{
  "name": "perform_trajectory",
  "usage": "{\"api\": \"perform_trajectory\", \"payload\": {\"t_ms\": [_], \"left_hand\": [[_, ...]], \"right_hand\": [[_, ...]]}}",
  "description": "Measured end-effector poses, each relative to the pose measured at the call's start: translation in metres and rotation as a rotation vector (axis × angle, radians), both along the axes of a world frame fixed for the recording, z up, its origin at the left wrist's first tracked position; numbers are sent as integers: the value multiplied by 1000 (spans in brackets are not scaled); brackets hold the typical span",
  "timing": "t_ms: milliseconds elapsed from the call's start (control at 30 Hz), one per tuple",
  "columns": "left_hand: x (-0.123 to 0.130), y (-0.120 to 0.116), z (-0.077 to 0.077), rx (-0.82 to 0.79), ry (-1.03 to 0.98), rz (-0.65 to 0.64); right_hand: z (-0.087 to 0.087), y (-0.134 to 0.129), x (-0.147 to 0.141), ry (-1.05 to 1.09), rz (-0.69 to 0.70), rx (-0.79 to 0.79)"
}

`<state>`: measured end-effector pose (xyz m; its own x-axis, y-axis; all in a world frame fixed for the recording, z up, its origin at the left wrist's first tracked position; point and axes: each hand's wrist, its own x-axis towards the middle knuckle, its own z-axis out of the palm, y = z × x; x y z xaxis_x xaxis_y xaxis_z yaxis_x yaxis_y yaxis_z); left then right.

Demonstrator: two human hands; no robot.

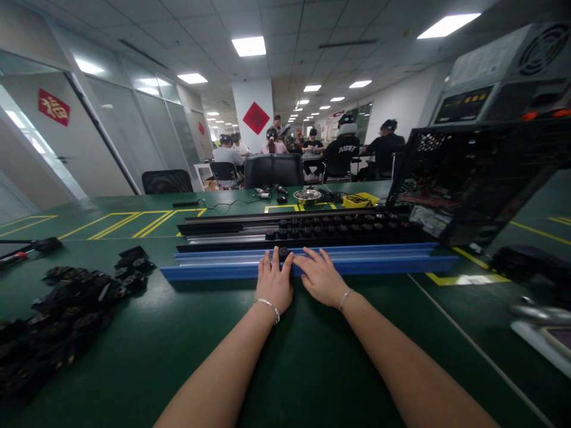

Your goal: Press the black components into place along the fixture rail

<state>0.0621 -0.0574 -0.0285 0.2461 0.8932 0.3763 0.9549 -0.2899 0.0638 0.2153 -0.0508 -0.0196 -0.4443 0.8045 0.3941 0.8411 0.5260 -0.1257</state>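
A long blue channel (383, 266) lies across the green table in front of me. Inside it, between my hands, sits a small black part (283, 254). My left hand (274, 279) rests on the channel's near edge with its fingers spread, the index finger beside the black part. On the right side of that part my right hand (322, 276) lies over the channel, fingers apart and pointing left. Behind the blue channel are black rails (214, 229), with a row of black parts (348, 223) along them.
At the left lies a heap of black parts (71, 303). An open computer case (459, 172) stands at the right. A metal bowl (307, 195) and a yellow tray (360, 200) sit at the back. Several people are seated beyond the table.
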Motion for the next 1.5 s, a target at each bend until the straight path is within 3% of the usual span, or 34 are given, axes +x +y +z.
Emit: {"api": "perform_trajectory", "payload": {"t_ms": [167,267,467,667,1067,1500], "left_hand": [[-1,0,-1,30,2,6],[-1,-1,-2,41,-16,65],[-3,-2,0,41,-48,184],[-7,2,1,34,-47,192],[-7,4,5,11,-61,349],[-25,12,3,33,-122,447]], "right_hand": [[-4,4,9,-4,-205,111],[-5,9,17,-17,-256,141],[-5,13,20,-11,-255,132],[-4,12,18,30,-252,139],[-5,15,22,62,-229,136],[-5,19,28,124,-282,121]]}}
